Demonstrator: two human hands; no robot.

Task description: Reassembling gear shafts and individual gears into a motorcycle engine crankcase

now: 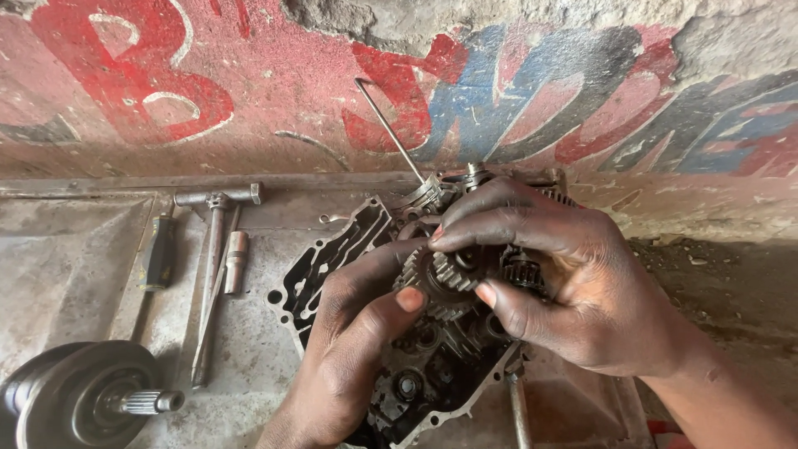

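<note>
Both hands are down in the open, oil-blackened metal engine case half (332, 258), which lies flat on the stained metal tabletop (75, 258) so its inside faces up. The right hand (565, 283) curls over a cluster of grey steel toothed gears (445, 278), thumb and fingers closed around it. The left hand (353, 349) presses thumb and forefinger on the gear's near edge, seemingly to steady it.

A thin bent steel rod (386, 125) rises from the case's far end against the red and blue painted wall (249, 91). To the left lie a steel T-handle wrench (214, 249), a black-handled screwdriver (160, 254) and a dark round drum with a splined shaft (83, 399), all apart from the hands. The fingers hide how the gears sit.
</note>
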